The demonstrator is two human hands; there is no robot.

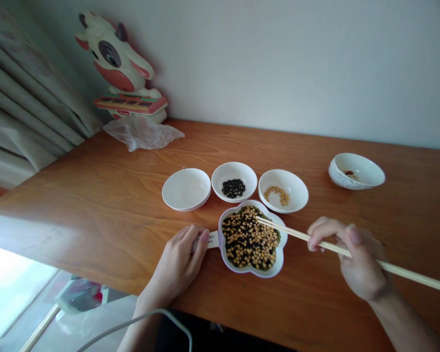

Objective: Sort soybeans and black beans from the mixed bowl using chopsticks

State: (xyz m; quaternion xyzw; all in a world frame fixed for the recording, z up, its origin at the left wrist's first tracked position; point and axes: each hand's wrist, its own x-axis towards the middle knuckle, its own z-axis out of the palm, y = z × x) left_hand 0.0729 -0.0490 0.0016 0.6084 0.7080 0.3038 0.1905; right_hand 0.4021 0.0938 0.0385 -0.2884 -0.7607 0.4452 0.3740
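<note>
A home it was, plainly! Well beyond the left hand [181, 256] stood a cream-and-pink, cow-shaped plastic toy keyboard [122, 76]; farther left hung pleated grey-beige fabric curtains [25, 112], and under the right hand [357, 256] stretched a brown wooden table [139, 195]!

Beans [254, 239] blk/yel/grn, chopsticks [297, 233] pale yel, dish [281, 252] wht, lilac-edged, table [132, 195] brn w/ grain.

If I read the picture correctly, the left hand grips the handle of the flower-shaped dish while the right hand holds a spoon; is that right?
Not quite: the head view shows the right hand holding a pair of chopsticks, not a spoon. The left hand does grip the handle of the flower-shaped dish.
</note>
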